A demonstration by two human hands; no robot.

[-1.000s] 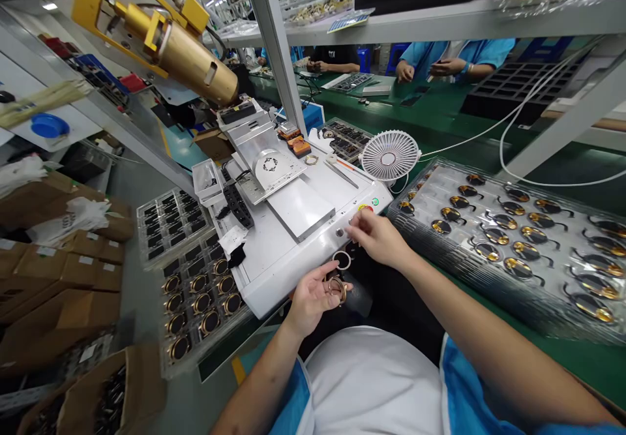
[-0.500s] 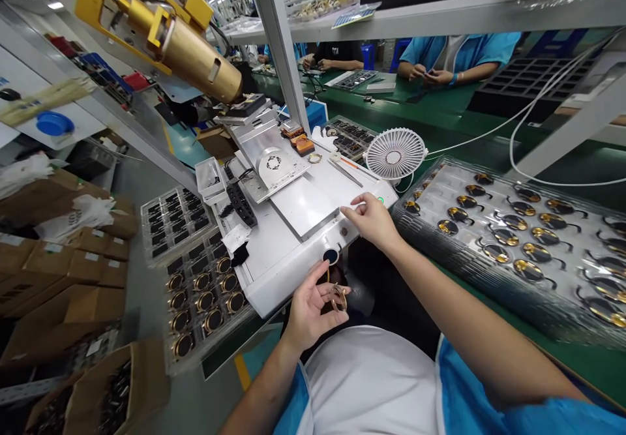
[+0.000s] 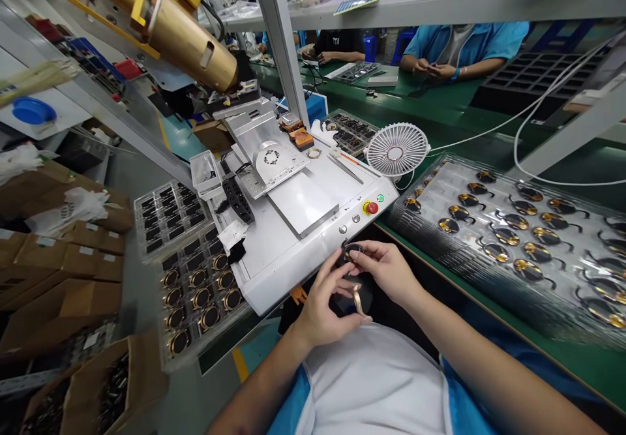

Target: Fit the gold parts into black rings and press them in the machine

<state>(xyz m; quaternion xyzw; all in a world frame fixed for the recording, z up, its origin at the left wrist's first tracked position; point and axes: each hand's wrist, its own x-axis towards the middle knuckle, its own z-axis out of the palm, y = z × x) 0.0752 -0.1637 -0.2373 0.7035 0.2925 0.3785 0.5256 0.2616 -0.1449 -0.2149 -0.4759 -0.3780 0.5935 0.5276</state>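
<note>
In front of my lap, both hands meet at a small round black disc (image 3: pixel 353 251), which looks like a watch-face part. My right hand (image 3: pixel 391 270) pinches its right side between thumb and fingers. The fingertips of my left hand (image 3: pixel 327 306) touch its left side. Lower in my left hand, between thumb and fingers, stands a gold-coloured ring (image 3: pixel 358 300), apart from the disc. Just beyond my hands is the front of a white machine (image 3: pixel 278 269) with buttons and a red stop knob (image 3: pixel 372 207).
At right lies a clear tray (image 3: pixel 440 180) of round black parts with flex tails. Another tray (image 3: pixel 188 350) at left holds gold-rimmed discs. A white fan (image 3: pixel 397 151), tweezers (image 3: pixel 346 169) and a gold press head (image 3: pixel 193 44) are near the machine. Co-workers sit across the bench.
My right hand has come down from the machine's front edge to the disc by my left hand. My left hand has moved slightly right, still with the gold ring. The view has shifted slightly.
</note>
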